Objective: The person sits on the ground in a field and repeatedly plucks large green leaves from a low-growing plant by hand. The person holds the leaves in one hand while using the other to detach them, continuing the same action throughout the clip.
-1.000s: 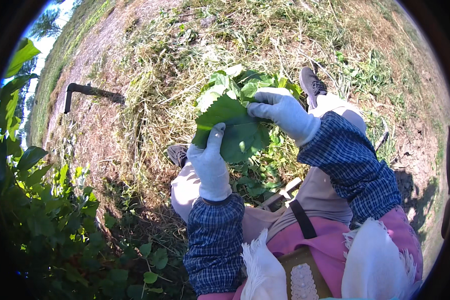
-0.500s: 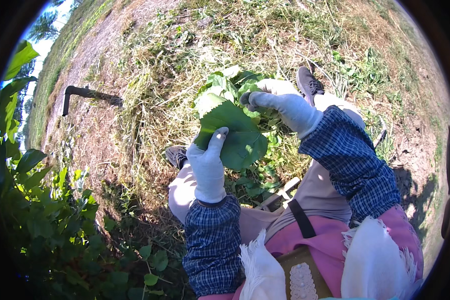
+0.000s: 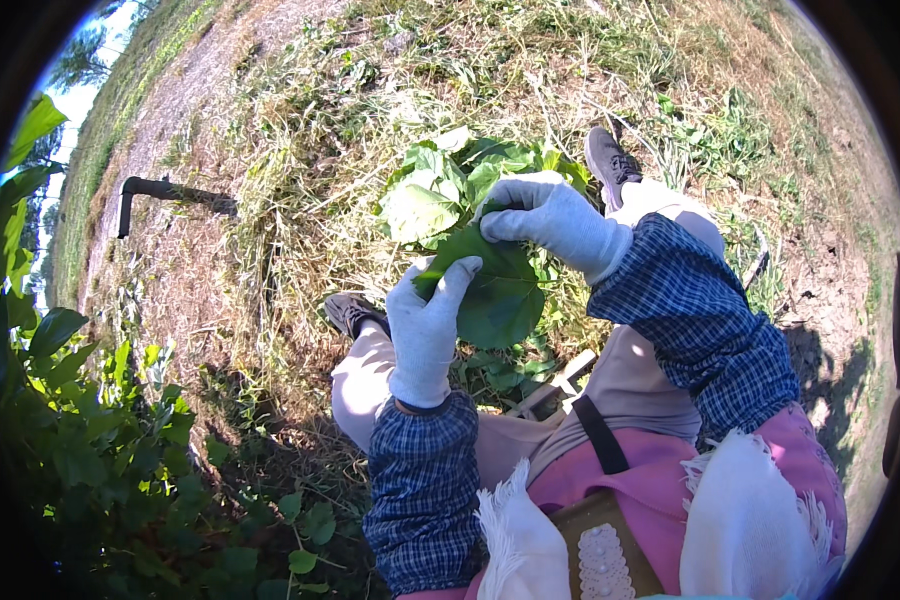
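A broad green leaf (image 3: 498,295) with a toothed edge is held up between my two white-gloved hands. My left hand (image 3: 428,325) pinches its left side, thumb on top and fingers underneath. At the upper edge, my right hand (image 3: 552,222) is closed on the same leaf, fingertips curled over the rim. Just beyond lies a heap of loose leaves (image 3: 418,212) on the ground, some showing pale undersides. The far part of the heap is partly hidden by my right hand.
A dark bent pipe (image 3: 175,190) sticks out of the dry ground at left. Leafy green plants (image 3: 100,450) crowd the lower left. My shoes (image 3: 612,165) rest either side of the heap, and a wooden piece (image 3: 555,385) shows between my legs. Cut dry grass (image 3: 300,190) covers the soil.
My right hand has come down from over the heap and now grips the leaf's upper edge. The leaf has shifted slightly right and down; my left hand keeps hold of it.
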`<state>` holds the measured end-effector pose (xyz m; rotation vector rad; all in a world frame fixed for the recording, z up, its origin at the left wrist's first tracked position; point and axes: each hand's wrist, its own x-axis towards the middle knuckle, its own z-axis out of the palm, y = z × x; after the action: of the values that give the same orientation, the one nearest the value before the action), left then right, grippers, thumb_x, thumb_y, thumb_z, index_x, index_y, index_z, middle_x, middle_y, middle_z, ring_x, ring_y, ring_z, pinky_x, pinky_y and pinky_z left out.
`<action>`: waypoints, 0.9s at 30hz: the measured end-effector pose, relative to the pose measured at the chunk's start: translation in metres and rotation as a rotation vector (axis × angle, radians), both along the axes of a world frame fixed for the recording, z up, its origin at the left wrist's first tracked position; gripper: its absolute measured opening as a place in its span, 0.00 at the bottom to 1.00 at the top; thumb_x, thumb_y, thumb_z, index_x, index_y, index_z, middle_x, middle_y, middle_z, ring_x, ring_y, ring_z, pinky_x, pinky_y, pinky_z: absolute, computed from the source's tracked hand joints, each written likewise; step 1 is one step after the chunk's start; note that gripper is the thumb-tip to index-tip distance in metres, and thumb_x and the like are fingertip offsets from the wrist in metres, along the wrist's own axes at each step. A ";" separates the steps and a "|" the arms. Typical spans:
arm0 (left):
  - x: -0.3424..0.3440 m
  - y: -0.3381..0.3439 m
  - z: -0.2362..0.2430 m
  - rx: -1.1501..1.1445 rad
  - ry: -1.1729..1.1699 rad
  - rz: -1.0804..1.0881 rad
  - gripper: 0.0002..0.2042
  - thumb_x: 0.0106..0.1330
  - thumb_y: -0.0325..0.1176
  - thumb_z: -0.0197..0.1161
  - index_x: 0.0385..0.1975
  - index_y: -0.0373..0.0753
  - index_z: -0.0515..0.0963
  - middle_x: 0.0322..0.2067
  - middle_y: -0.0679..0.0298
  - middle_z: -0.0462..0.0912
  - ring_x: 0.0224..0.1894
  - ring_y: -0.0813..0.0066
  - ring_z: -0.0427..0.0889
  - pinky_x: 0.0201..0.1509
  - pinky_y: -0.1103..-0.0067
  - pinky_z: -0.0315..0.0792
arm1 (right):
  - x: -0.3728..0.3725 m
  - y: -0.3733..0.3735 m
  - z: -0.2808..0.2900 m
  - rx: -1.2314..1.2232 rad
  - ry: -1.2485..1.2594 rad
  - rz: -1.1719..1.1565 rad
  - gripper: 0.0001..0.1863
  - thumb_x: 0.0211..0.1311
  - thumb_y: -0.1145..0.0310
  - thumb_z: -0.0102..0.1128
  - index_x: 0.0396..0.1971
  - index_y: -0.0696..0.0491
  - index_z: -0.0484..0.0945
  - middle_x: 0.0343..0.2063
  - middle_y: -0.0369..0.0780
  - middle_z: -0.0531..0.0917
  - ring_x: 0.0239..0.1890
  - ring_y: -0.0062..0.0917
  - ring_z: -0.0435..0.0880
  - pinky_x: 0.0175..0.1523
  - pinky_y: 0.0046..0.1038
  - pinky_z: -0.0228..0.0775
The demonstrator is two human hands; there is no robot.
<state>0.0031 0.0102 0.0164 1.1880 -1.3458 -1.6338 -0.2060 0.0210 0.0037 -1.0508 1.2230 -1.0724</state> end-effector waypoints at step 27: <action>0.006 -0.007 -0.013 -0.104 0.031 0.162 0.11 0.71 0.32 0.64 0.41 0.29 0.84 0.33 0.63 0.86 0.34 0.81 0.82 0.40 0.84 0.77 | -0.012 -0.005 -0.019 -0.027 -0.055 -0.076 0.16 0.66 0.60 0.66 0.46 0.56 0.85 0.38 0.36 0.87 0.40 0.17 0.82 0.50 0.22 0.73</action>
<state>0.0086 0.0036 0.0032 1.1736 -1.2649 -1.4456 -0.2177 0.0157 -0.0152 -0.9959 1.2146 -1.1719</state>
